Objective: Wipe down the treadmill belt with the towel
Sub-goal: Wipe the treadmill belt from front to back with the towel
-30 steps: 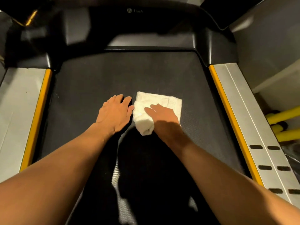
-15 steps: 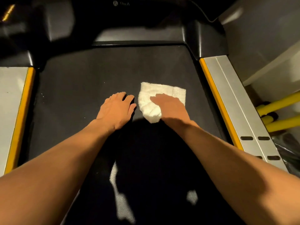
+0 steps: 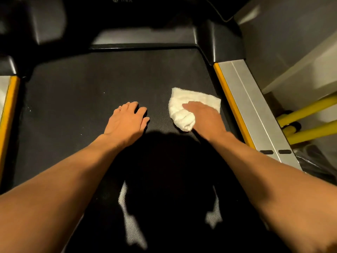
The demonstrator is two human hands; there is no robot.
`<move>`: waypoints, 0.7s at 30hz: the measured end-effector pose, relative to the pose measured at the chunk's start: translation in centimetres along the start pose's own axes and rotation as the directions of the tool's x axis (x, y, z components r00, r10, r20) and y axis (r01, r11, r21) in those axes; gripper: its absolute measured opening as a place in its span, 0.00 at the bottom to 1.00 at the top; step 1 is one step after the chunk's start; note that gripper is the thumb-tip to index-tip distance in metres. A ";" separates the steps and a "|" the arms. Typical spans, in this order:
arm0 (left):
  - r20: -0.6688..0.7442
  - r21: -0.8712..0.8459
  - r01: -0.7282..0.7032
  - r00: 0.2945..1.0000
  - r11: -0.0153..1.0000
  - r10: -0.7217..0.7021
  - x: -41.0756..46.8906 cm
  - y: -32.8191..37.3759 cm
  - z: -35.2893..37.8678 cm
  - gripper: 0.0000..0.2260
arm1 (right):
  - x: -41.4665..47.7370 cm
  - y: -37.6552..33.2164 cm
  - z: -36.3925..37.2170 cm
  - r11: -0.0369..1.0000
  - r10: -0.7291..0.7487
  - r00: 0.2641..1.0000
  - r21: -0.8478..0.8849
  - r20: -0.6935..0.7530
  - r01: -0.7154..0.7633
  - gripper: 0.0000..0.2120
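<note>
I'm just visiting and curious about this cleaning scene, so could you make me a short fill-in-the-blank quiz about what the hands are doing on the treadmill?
1. The white towel lies under the ____ hand.
2. The left hand rests flat on the black treadmill belt, touching ____ towel.
3. The towel sits nearer the ____ side rail of the treadmill.
4. The strip running along that rail's inner edge is coloured ____.

Missing words: right; no; right; yellow
</note>
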State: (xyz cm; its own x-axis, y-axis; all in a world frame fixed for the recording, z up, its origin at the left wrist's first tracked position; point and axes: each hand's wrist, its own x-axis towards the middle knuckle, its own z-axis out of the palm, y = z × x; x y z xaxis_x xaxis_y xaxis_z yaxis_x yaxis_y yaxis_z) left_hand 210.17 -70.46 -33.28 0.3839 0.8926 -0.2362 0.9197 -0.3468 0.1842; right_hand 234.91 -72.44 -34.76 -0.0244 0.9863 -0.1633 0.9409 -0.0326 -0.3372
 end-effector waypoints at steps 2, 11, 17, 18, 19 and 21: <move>0.017 -0.008 -0.008 1.000 1.000 0.008 0.1 0.0 0.0 0.21 | 0.7 1.5 -0.3 0.996 0.083 0.994 0.044 -0.075 -0.080 0.19; -0.019 0.011 -0.006 1.000 1.000 0.006 0.0 0.8 0.2 0.20 | -1.6 0.7 0.5 0.976 0.084 0.996 0.202 -0.020 -0.078 0.19; 0.011 0.023 -0.030 1.000 0.999 0.030 -1.0 0.0 0.0 0.21 | 0.6 1.2 0.2 0.954 0.291 0.940 0.129 -0.178 -0.270 0.19; 0.012 0.025 -0.017 1.000 1.000 0.016 -1.1 -0.4 0.0 0.21 | -0.2 -0.1 0.9 0.972 0.231 0.960 0.084 -0.157 -0.220 0.19; 0.014 0.024 0.003 1.000 1.000 -0.003 -1.3 -0.5 -0.1 0.21 | -1.1 -1.4 1.5 0.983 0.175 0.979 0.082 -0.106 -0.166 0.20; 0.025 0.005 0.058 0.998 0.998 -0.058 -1.8 -0.6 -0.4 0.20 | -2.7 -3.1 2.5 0.988 0.059 0.998 0.140 -0.001 -0.058 0.22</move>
State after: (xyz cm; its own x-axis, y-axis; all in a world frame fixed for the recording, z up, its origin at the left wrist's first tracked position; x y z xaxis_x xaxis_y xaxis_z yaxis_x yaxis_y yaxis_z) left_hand 208.93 -71.78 -32.57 0.3317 0.9039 -0.2702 0.9408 -0.2957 0.1658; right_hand 231.22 -75.38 -35.56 0.0311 0.9828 -0.1820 0.8841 -0.1120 -0.4536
